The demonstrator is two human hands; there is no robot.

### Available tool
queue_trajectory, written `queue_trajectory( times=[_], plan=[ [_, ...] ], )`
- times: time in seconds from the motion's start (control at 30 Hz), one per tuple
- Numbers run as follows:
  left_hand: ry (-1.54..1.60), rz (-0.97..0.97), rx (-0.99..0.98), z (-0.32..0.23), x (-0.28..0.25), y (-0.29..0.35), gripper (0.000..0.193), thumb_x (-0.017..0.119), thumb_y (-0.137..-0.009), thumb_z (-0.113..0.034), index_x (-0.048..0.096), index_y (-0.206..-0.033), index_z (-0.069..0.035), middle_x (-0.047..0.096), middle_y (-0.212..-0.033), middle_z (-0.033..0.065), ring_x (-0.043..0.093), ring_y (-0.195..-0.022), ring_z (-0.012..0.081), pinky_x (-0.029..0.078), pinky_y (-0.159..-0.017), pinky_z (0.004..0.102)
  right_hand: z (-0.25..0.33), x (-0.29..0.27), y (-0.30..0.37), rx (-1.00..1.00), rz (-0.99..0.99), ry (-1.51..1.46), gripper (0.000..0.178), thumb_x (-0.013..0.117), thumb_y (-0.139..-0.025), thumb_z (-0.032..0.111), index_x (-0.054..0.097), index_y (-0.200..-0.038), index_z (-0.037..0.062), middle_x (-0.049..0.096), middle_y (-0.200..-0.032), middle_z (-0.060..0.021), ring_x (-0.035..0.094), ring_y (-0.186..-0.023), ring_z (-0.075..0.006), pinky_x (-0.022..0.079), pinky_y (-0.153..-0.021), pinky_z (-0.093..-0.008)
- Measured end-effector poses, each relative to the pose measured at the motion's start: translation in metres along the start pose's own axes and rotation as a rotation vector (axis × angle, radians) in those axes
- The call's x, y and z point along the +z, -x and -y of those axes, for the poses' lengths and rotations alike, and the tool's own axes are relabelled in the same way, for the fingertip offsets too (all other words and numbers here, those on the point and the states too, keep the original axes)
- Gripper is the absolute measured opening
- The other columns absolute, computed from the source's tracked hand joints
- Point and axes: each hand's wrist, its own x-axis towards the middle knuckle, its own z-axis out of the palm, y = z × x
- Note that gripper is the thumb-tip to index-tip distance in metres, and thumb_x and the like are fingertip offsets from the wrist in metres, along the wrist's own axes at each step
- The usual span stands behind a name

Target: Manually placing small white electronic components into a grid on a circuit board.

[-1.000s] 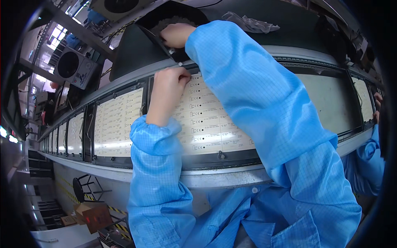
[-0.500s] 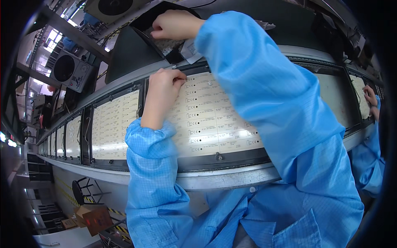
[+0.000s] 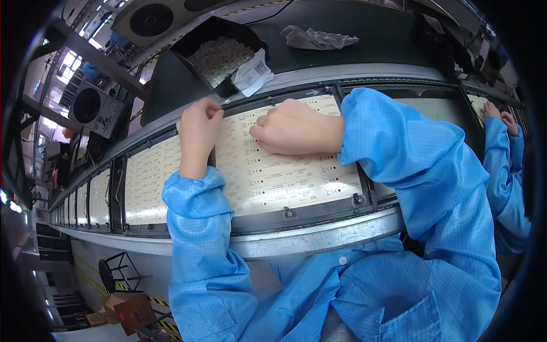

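A cream printed panel [image 3: 290, 191], marked in repeated rows, lies in a black frame [image 3: 262, 221] in front of me. Over its upper middle my right hand [image 3: 299, 128] is closed, its fingertips bent down at the panel's surface; what they pinch, if anything, is hidden. By the panel's far left corner my left hand [image 3: 198, 132] has thumb and forefinger pinched together, and anything between them is too small to make out. Just beyond the frame, a black open bin [image 3: 191, 35] holds many small whitish parts [image 3: 222, 57]. A white paper label [image 3: 252, 74] hangs on its near corner.
More framed panels [image 3: 149, 182] run along the metal-edged line to the left. Crumpled white wrapping [image 3: 319, 39] lies on the dark green bench [image 3: 376, 34]. At far right, a co-worker's hands [image 3: 500, 115] are over another panel. A stool [image 3: 119, 271] stands lower left.
My right hand has come out of the bin and down over the panel. My left hand stays near the panel's far left corner. The view has shifted slightly.
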Motion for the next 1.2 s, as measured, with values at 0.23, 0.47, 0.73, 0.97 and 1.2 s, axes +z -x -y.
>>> queue_trajectory(
  times=[0.23, 0.47, 0.73, 0.97, 1.2],
  plan=[
    [-0.244, -0.096, -0.219, -0.010, 0.020, -0.018, 0.046, 0.075, -0.079, -0.051, 0.075, -0.103, -0.011, 0.076, -0.101, 0.0084, 0.068, -0.103, 0.0287, 0.045, -0.087, 0.0479, 0.003, -0.021, 0.025, -0.018, -0.066, 0.015, 0.023, 0.065, -0.092, 0.026, 0.058, -0.098, 0.0050, 0.062, -0.099, -0.0100, 0.068, -0.084, -0.0286, 0.055, -0.065, -0.0406],
    [-0.273, -0.036, -0.347, -0.012, 0.025, -0.029, 0.043, 0.072, -0.081, -0.047, 0.076, -0.106, -0.013, 0.075, -0.108, 0.0118, 0.065, -0.112, 0.0341, 0.040, -0.094, 0.0527, 0.001, -0.064, 0.104, 0.310, -0.019, -0.140, 0.018, 0.066, -0.091, 0.017, 0.055, -0.097, 0.0034, 0.059, -0.097, -0.0133, 0.063, -0.087, -0.0324, 0.051, -0.073, -0.0424],
    [-0.161, -0.136, -0.305, 0.012, 0.017, -0.033, 0.026, 0.072, -0.081, -0.031, 0.076, -0.098, -0.012, 0.075, -0.100, 0.0119, 0.068, -0.101, 0.0343, 0.042, -0.092, 0.0536, 0.025, -0.062, 0.148, 0.582, 0.108, -0.238, 0.021, 0.066, -0.089, 0.013, 0.048, -0.096, 0.0031, 0.056, -0.094, -0.0156, 0.058, -0.089, -0.0351, 0.045, -0.076, -0.0433],
    [-0.024, -0.248, -0.189, 0.032, -0.004, -0.033, 0.020, 0.075, -0.079, -0.022, 0.073, -0.094, -0.008, 0.074, -0.089, 0.0113, 0.072, -0.088, 0.0289, 0.053, -0.080, 0.0398, 0.023, -0.067, 0.147, 0.734, 0.140, -0.333, 0.025, 0.062, -0.087, 0.011, 0.043, -0.102, 0.0042, 0.056, -0.098, -0.0153, 0.058, -0.093, -0.0348, 0.040, -0.085, -0.0456],
    [0.150, -0.301, -0.063, 0.018, -0.039, -0.018, 0.015, 0.066, -0.092, -0.013, 0.072, -0.104, -0.006, 0.063, -0.080, 0.0020, 0.059, -0.077, 0.0090, 0.046, -0.072, 0.0240, 0.026, -0.050, 0.150, 0.700, 0.081, -0.275, 0.028, 0.061, -0.086, 0.011, 0.045, -0.107, 0.0031, 0.057, -0.103, -0.0161, 0.059, -0.099, -0.0347, 0.038, -0.089, -0.0468]
  ],
)
